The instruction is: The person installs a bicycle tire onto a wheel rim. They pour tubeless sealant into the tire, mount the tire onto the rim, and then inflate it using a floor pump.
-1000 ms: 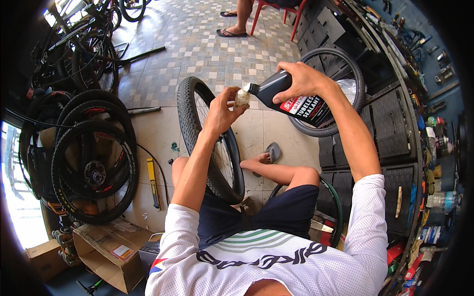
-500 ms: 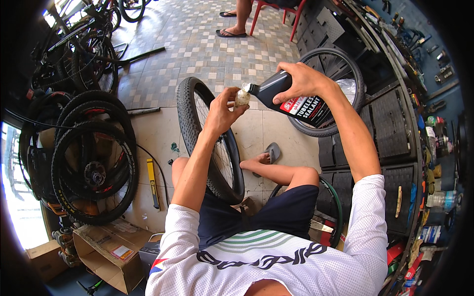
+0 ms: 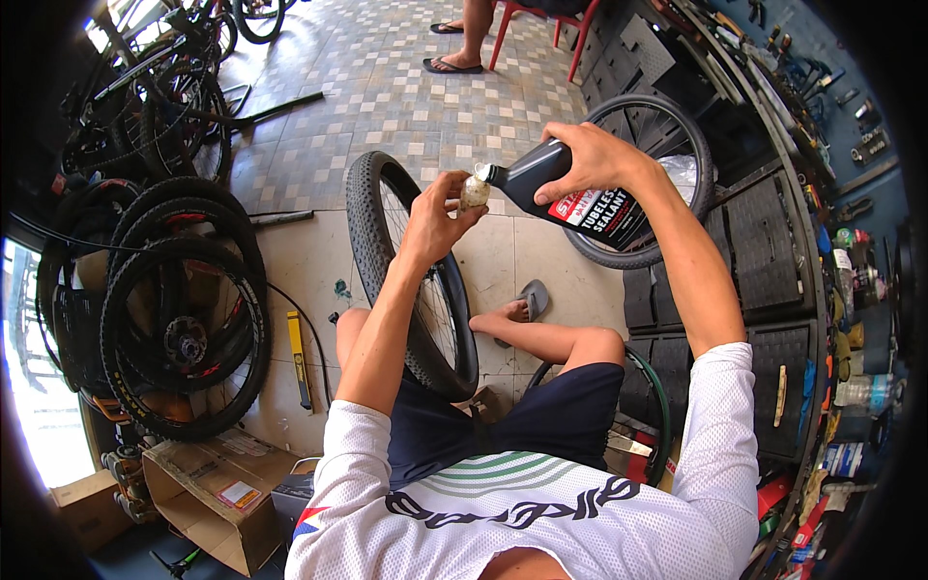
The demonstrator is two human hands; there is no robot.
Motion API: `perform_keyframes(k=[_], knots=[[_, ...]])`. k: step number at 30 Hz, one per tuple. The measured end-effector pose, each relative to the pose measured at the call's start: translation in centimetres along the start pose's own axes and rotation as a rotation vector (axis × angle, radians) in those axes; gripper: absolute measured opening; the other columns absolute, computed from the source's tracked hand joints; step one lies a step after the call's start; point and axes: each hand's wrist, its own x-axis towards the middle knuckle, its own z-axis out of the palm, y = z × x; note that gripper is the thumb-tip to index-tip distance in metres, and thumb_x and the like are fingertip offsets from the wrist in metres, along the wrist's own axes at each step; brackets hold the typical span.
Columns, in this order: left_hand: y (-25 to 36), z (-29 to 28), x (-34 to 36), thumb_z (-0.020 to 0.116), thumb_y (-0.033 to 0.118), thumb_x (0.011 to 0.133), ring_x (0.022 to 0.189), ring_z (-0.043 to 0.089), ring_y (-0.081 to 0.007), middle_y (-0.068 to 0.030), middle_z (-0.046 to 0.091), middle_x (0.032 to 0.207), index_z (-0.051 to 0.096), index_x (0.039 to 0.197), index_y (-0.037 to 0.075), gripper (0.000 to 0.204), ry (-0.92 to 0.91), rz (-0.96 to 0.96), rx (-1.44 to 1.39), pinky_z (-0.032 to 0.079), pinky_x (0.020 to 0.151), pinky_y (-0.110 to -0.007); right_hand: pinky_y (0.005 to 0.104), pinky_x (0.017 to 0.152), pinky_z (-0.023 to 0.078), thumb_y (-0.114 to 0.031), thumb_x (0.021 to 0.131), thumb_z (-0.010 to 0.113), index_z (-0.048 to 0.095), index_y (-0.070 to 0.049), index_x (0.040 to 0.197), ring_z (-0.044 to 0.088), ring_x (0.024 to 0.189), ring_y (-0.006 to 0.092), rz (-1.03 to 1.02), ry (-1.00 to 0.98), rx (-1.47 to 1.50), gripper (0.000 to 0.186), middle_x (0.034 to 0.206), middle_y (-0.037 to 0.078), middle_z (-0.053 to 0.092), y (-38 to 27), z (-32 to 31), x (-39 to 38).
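My right hand (image 3: 597, 158) is closed around a large black sealant bottle (image 3: 541, 186) with a red and white label. The bottle is tilted, its neck pointing left and slightly up. Between the fingers of my left hand (image 3: 437, 215) is a small whitish bottle (image 3: 475, 192), its mouth up against the big bottle's neck. Any liquid passing between them is too small to make out. A bicycle wheel with a knobby tyre (image 3: 366, 215) leans between my legs, just under my left forearm.
Another wheel (image 3: 660, 258) leans at right against black drawers (image 3: 766, 237). Several tyred wheels (image 3: 126, 358) are stacked at left, above a cardboard box (image 3: 198, 493). A yellow tool (image 3: 297, 348) lies on the floor. A person's sandalled foot (image 3: 452, 66) and a red chair (image 3: 500, 39) are ahead.
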Motion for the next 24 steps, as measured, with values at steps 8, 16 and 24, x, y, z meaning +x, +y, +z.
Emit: perform_keyframes(k=[8,16,24], knots=[[-0.08,-0.10,-0.02,0.084,0.011,0.083,0.108,0.072,-0.0285,-0.0185,0.072,0.114,0.059,0.127,0.001,0.051,0.000,-0.007,-0.007,0.060,0.092,-0.041,0.0370,0.075,0.058,-0.048,0.060,0.097,0.063,0.001,0.109,0.075,0.081,0.0267,0.011,-0.012,0.000,0.077,0.088,0.018,0.075,-0.18,-0.05,0.07],[-0.16,-0.07,-0.05,0.084,0.011,0.083,0.109,0.071,-0.0289,-0.0188,0.072,0.115,0.060,0.127,0.001,0.051,0.003,-0.004,-0.009,0.060,0.092,-0.041,0.0368,0.074,0.058,-0.048,0.060,0.096,0.063,0.001,0.108,0.074,0.080,0.0261,-0.001,-0.018,-0.011,0.076,0.087,0.017,0.075,-0.18,-0.11,0.15],[-0.24,-0.06,-0.06,0.084,0.011,0.083,0.109,0.071,-0.0287,-0.0187,0.072,0.115,0.060,0.127,0.001,0.052,0.006,-0.008,-0.006,0.060,0.091,-0.041,0.0377,0.075,0.058,-0.050,0.059,0.096,0.064,0.001,0.108,0.074,0.081,0.0272,0.013,-0.017,-0.017,0.078,0.088,0.018,0.075,-0.36,-0.13,0.12]])
